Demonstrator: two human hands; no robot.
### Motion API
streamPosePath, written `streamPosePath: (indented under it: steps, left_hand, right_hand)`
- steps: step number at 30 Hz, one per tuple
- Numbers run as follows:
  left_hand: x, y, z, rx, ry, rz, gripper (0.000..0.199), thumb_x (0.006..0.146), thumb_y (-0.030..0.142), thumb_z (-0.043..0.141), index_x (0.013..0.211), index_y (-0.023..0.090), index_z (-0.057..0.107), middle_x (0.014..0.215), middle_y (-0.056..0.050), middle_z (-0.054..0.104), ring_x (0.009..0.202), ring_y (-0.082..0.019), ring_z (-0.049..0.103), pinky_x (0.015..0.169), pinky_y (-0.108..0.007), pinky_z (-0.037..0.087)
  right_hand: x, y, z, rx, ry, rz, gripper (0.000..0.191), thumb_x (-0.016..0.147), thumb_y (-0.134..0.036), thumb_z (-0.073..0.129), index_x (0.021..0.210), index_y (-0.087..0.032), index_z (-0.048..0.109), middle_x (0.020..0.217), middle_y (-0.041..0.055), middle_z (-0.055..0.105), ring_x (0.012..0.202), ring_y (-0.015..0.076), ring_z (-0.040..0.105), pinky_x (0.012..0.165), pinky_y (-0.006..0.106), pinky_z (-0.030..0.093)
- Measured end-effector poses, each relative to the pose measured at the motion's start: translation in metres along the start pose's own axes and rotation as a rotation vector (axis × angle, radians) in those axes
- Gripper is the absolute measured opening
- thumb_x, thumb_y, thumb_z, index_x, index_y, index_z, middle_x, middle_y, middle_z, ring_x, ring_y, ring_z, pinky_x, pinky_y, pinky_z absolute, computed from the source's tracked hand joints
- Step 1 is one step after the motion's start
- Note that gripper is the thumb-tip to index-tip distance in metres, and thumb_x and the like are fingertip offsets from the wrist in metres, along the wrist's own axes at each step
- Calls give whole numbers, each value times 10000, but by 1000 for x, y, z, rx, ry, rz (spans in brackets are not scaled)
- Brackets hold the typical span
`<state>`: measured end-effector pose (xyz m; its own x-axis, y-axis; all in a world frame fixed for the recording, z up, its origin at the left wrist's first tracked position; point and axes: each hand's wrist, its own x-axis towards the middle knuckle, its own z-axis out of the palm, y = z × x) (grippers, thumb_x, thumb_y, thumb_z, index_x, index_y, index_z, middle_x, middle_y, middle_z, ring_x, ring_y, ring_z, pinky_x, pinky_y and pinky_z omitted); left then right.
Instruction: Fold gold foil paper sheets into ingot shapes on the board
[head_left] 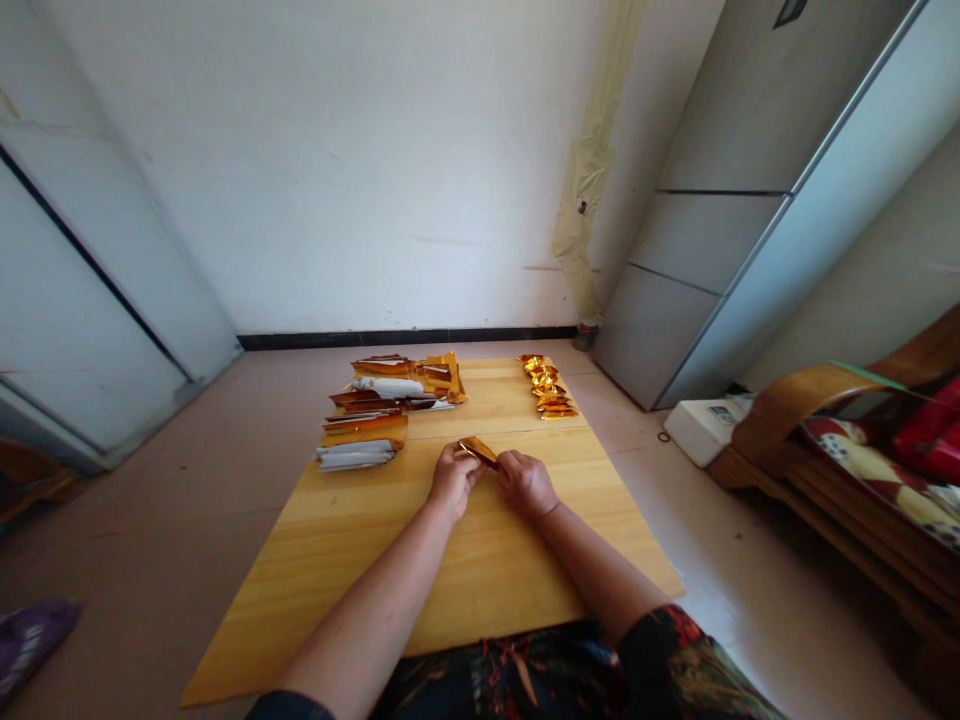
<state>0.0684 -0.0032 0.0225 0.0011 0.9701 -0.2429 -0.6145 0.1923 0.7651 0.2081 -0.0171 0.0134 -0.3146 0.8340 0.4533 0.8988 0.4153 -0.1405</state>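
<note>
Both my hands hold one sheet of shiny gold foil paper [478, 451] just above the middle of the wooden table. My left hand [452, 478] pinches its left side, with fingers and thumb closed on it. At the right end, my right hand [527, 484] grips the foil with curled fingers. Stacks of gold and white foil paper [367, 430] lie at the table's far left, beyond my left hand. A row of folded gold foil pieces [551, 388] runs along the far right side.
The wooden table [322, 560] stands before me, near a white wall [390, 180]. A grey refrigerator [690, 230] rises at the back right. To the right are a white box [699, 430] and a wooden bench [795, 480]. A purple bag [34, 640] lies on the floor at left.
</note>
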Motion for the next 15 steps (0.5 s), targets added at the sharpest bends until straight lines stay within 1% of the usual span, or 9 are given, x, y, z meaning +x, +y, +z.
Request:
streamPosePath:
  steps: [5, 9, 12, 15]
  left_hand:
    - [-5, 1, 3, 32, 15, 31, 275, 499, 100, 674, 673, 160, 470, 643, 29, 605, 680, -125, 618, 728, -292, 515]
    - [-7, 1, 5, 108, 47, 21, 243, 480, 124, 678, 676, 139, 536, 645, 16, 614, 657, -125, 602, 697, -280, 507]
    - [-8, 2, 6, 127, 57, 31, 228, 488, 139, 659, 705, 124, 590, 662, -2, 634, 668, -138, 608, 687, -281, 506]
    - [-9, 2, 6, 140, 76, 38, 194, 488, 151, 663, 669, 116, 602, 638, -7, 632, 657, -143, 607, 681, -284, 507]
  right_hand:
    - [1, -6, 0, 2, 0, -30, 91, 846, -161, 489, 824, -174, 577, 700, 12, 641, 605, 118, 554, 590, 214, 324]
    - [0, -7, -1, 12, -9, -51, 99, 849, -171, 488, 825, -180, 583, 712, 14, 650, 628, 126, 567, 608, 221, 331]
    - [1, -10, -3, 27, -25, -13, 99, 846, -174, 489, 840, -185, 588, 731, 14, 663, 648, 130, 586, 607, 219, 331]
    - [1, -12, -4, 40, -61, 58, 103, 849, -190, 489, 849, -190, 593, 738, 11, 675, 642, 129, 598, 589, 215, 322]
